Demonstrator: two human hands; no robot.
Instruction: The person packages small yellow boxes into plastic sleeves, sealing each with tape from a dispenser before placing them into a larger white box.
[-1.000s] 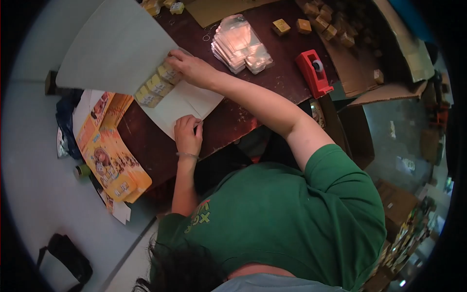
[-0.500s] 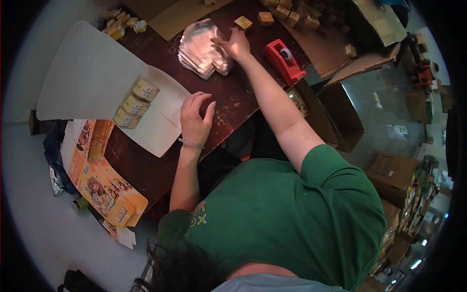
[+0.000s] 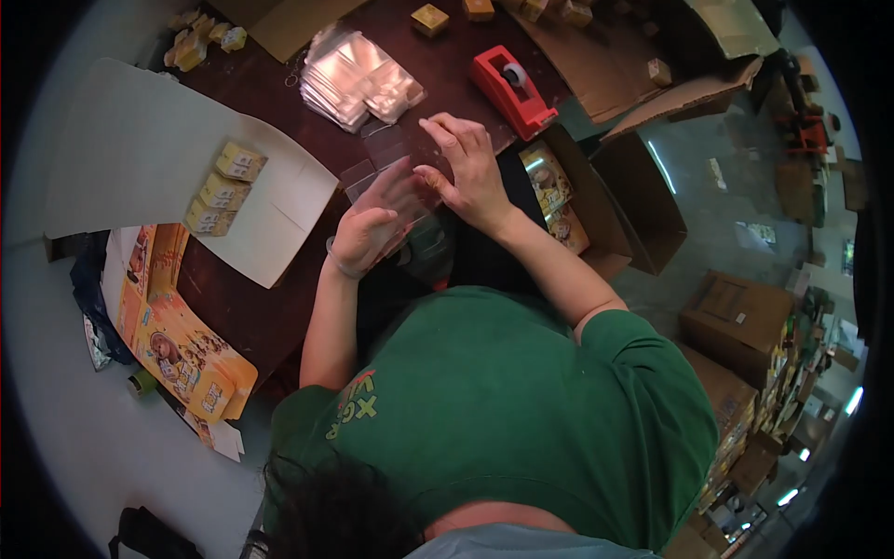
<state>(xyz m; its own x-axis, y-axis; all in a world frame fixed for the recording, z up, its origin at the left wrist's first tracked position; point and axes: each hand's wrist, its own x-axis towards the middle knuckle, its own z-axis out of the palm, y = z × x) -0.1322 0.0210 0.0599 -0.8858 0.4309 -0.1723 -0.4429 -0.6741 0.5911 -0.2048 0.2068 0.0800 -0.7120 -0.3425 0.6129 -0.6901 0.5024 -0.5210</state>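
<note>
Two bare hands over dark tabletop: L hand [image 3: 365, 231], fingers extended, held clear plastic piece [image 3: 374, 173] w/ thumb; its edges were hard to make out. R hand [image 3: 473, 175], half-open, sat just beside it, nr. fingertips; contact unclear. Beyond lay shiny stack of clear sleeves [image 3: 349, 79], w/ red tape dispenser [image 3: 514, 93] to R, partly cut-off yellow boxes [image 3: 430, 20] above.

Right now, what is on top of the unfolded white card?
A row of small yellow printed boxes sits on the white card; the patch beneath them is hidden.
</note>
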